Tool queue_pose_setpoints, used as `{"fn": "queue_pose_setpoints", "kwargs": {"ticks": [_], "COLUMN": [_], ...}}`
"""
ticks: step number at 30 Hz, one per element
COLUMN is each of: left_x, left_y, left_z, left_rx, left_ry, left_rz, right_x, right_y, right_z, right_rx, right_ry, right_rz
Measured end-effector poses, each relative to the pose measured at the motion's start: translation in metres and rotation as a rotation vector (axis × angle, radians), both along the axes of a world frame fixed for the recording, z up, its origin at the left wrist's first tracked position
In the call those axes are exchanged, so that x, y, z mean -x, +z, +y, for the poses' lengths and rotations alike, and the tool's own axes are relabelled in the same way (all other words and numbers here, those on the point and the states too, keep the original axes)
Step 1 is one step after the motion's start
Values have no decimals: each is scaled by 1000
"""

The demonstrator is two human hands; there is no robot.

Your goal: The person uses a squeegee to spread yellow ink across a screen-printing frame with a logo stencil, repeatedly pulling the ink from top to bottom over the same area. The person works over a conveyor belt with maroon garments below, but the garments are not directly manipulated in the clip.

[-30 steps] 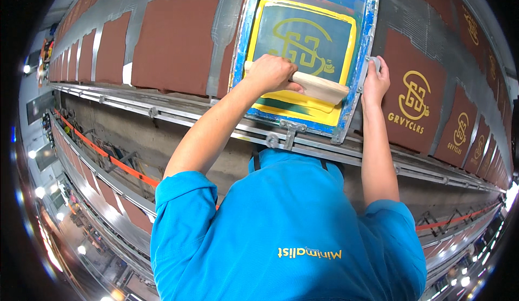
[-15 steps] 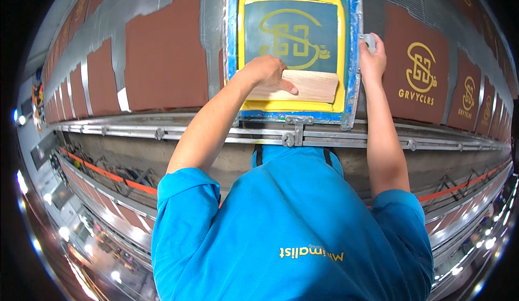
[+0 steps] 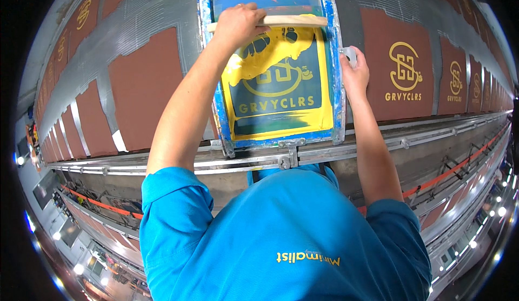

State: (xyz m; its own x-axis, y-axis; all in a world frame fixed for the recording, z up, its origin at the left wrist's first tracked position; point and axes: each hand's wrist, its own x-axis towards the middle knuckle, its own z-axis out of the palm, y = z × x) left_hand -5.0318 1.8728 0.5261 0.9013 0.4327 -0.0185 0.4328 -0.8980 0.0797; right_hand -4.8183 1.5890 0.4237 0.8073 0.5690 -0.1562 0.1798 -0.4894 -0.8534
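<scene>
My left hand [image 3: 240, 25] grips a long wooden squeegee [image 3: 296, 21] lying across the far part of a framed printing screen [image 3: 336, 120]. Thick yellow ink [image 3: 284, 49] spreads below the blade over the upper design, and the stencil's lower part shows through. At the screen's right side, my right hand [image 3: 355, 74] is closed on a grey handle [image 3: 350, 54]. The blade's edge under the ink is hidden.
Brown fabric panels [image 3: 138, 93] lie along a long grey printing table [image 3: 189, 14]; those on the right [image 3: 400, 101] carry yellow prints. A metal rail [image 3: 405, 143] runs along the near edge. An orange strip [image 3: 443, 174] runs below it.
My left hand has pushed the squeegee from the screen's near part toward its far end, carrying ink along and uncovering the lower lettering. My right hand stays on the handle; the view has shifted slightly.
</scene>
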Motion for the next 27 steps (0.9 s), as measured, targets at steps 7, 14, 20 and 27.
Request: {"fn": "queue_pose_setpoints", "kwargs": {"ticks": [7,14,20,27], "left_x": [27,32,28,58], "left_y": [22,5,13,8], "left_z": [22,23,15,-58], "left_rx": [297,211,234,247], "left_ry": [229,338,339,390], "left_rz": [411,393,397,306], "right_x": [-3,-7,0,19], "right_y": [29,74,66,57], "right_z": [17,141,156,85], "right_rx": [131,196,413,313], "right_ry": [109,934,952,934], "right_rz": [-379,-658,-610,-684]}}
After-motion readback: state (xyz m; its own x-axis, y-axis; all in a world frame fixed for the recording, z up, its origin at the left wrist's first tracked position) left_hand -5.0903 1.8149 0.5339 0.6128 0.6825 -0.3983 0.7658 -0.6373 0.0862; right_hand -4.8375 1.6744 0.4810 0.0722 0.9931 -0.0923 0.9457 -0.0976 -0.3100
